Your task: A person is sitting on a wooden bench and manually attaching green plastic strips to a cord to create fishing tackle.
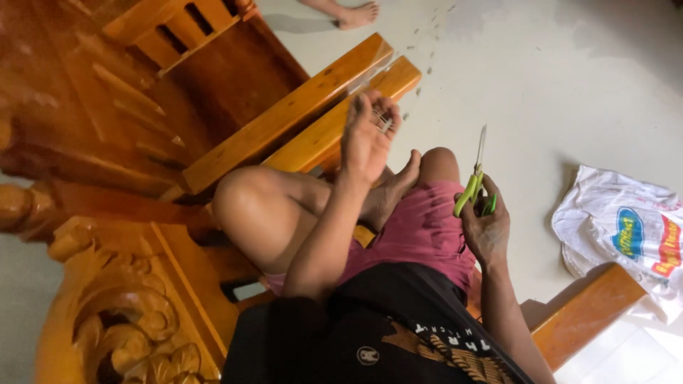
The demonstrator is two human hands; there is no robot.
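My left hand is raised in front of my bent knee, fingers curled together around a small pale thin piece that is too small to identify. My right hand rests over my thigh and grips a pair of scissors with green handles, the blade pointing up and away from me. I sit on a carved wooden bench with my legs folded, in pink shorts and a black shirt. The two hands are apart.
Orange wooden slats of the bench run behind my left hand. A crumpled white plastic bag with coloured print lies on the pale tiled floor at right. Another person's bare foot shows at the top edge.
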